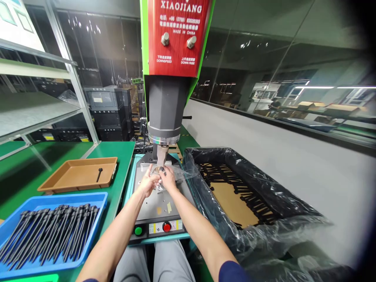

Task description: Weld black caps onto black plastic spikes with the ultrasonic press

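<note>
My hands meet at a small metal fixture (159,185) on the grey plate of a press machine, right below its narrow tool head (162,156). My left hand (148,182) is at the fixture's left side, fingers spread, one pointing up and others reaching toward the middle. From the right, my right hand (168,179) closes its fingers on a small black part (162,170), mostly covered by the fingers. Thin clear plastic (183,172) lies around the fixture, blurring the detail there. Whether the left fingertips touch the part cannot be made out.
Left, a blue tray (101,199) holds several black long-stemmed parts (55,231); behind it, a brown tray (73,174) holds one. Right, a plastic-lined black bin (202,203) contains black parts and cardboard. Green (138,231) and red (167,226) buttons sit on the machine's front.
</note>
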